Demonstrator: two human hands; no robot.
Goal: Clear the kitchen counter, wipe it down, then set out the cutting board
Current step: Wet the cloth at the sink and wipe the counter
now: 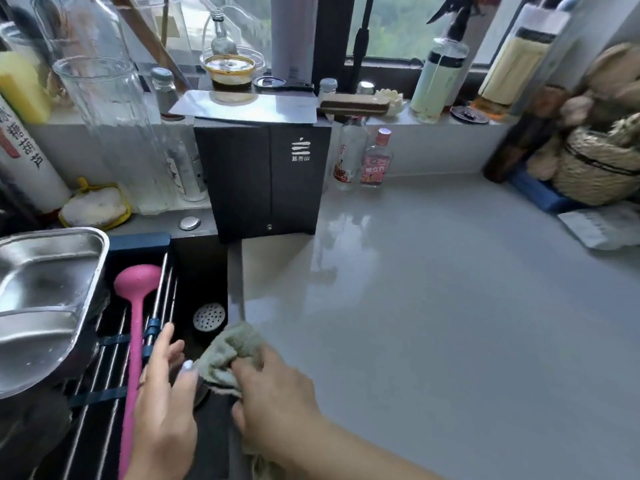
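Gripping a crumpled grey-green cloth (236,345), the right hand (277,393) curls its fingers round the fabric at the edge where the glossy pale grey counter (450,306) meets the black sink (204,268). The left hand (166,403) hovers over the sink, fingers straight and apart, thumb tip just beside the cloth. A pink long-handled ladle (135,306) lies on the steel-rod drying rack (104,375) beside a compartmented steel tray (45,289).

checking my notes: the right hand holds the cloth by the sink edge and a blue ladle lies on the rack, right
Not quite: the head view shows the ladle on the rack is pink, not blue. The right hand does hold the cloth by the sink edge.
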